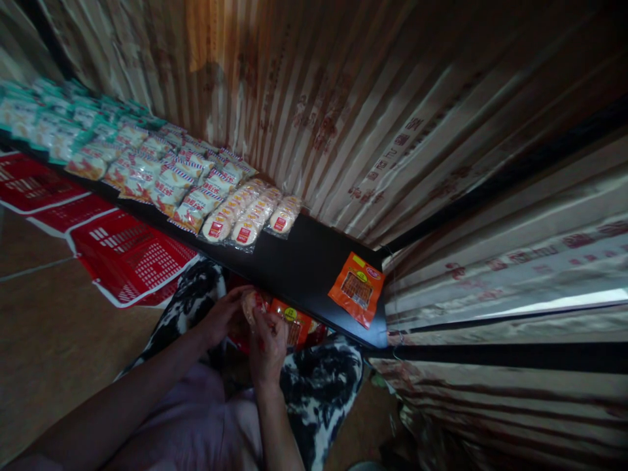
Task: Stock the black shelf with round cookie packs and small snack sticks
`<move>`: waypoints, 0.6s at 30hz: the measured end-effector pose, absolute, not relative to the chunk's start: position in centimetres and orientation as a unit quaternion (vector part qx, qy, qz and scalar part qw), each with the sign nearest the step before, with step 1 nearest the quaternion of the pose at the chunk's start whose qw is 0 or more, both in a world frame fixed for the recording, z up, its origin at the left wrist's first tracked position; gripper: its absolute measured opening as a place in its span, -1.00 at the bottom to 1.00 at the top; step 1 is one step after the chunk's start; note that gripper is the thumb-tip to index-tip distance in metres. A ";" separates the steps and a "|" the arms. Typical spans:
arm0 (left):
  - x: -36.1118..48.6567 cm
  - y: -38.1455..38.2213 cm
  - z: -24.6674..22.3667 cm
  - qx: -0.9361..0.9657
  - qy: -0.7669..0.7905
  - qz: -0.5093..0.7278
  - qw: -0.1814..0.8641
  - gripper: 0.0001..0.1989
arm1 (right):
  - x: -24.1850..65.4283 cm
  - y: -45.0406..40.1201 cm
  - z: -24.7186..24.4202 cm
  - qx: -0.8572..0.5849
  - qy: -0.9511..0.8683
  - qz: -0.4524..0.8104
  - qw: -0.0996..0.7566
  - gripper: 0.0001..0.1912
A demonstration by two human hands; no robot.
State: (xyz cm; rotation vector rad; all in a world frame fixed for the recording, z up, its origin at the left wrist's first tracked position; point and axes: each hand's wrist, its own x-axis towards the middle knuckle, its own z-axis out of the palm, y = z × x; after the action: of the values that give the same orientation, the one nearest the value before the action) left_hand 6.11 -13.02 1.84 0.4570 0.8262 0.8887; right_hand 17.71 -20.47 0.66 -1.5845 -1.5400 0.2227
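Both hands are low in the middle of the head view, in front of the black shelf (304,261). My left hand (228,315) is closed round one side of a small wrapped round snack (251,305). The fingers of my right hand (269,337) are pressed on the other side of that snack. Below the shelf edge, right beside my hands, an orange packet (296,322) lies in a red container (318,335) between my knees. Another orange packet (359,288) lies flat near the shelf's right end. Wrapped round cakes (244,232) stand in rows farther left.
White and blue snack bags (179,180) and green bags (53,118) fill the shelf's left part. Red baskets (137,255) stand below it on the left. A printed pleated sheet (343,111) hangs behind the shelf, with dark poles (490,203) at the right.
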 end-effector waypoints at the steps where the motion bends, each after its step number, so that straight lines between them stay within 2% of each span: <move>1: 6.1 -13.0 1.9 0.210 0.382 0.411 0.800 -0.66 | 17.7 -20.5 0.7 -0.643 -0.624 0.085 0.435 -0.59; 9: 5.7 -12.5 1.8 0.088 0.315 0.402 0.855 -0.81 | 17.0 -20.3 1.2 -0.656 -0.637 -0.010 0.404 -0.60; 15: 5.4 -12.2 1.8 0.108 0.250 0.406 0.872 -0.65 | 16.6 -20.0 1.4 -0.656 -0.645 -0.035 0.390 -0.64; 18: 5.6 -12.3 1.7 0.153 0.257 0.408 0.863 -0.66 | 16.4 -19.9 1.4 -0.657 -0.646 -0.043 0.387 -0.65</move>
State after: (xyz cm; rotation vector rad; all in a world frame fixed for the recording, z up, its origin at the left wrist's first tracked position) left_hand 5.56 -12.31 1.68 0.3211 0.5384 0.8559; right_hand 16.43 -19.94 1.39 -1.6717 -1.6432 -0.1105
